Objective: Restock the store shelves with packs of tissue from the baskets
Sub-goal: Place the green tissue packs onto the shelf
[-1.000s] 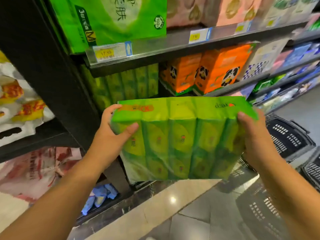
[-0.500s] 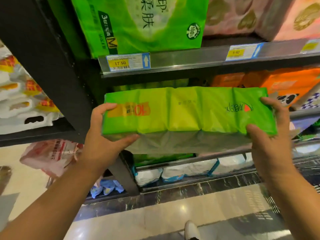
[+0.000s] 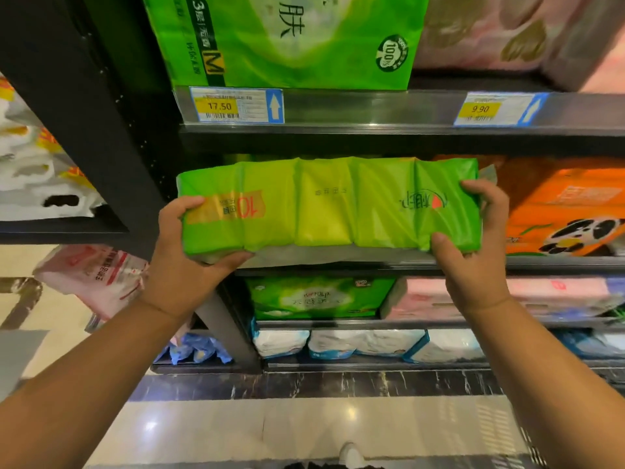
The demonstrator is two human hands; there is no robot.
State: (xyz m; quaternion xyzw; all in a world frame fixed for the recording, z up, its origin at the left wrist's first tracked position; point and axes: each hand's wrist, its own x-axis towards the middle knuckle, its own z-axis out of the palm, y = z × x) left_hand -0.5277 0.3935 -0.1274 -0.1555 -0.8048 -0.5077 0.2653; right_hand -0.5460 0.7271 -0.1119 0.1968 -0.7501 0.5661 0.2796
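Observation:
A wide green pack of tissue (image 3: 329, 204) lies flat at the mouth of the middle shelf (image 3: 558, 262), its top face toward me with upside-down print. My left hand (image 3: 189, 262) grips its left end, thumb under and fingers over the top. My right hand (image 3: 473, 252) grips the right end the same way. The pack's back part sits in the shelf opening under the upper shelf rail (image 3: 372, 110). No basket shows in this view.
Orange panda-print packs (image 3: 561, 211) stand right of the green pack. A large green pack (image 3: 287, 38) and pink packs (image 3: 507, 32) fill the shelf above. Lower shelves hold green, pink and white-blue packs. A black upright post (image 3: 101, 147) borders the left.
The green pack was tipped from upright to flat, raised, and moved forward into the middle shelf opening. My view turned to face the shelves, and the baskets left the frame.

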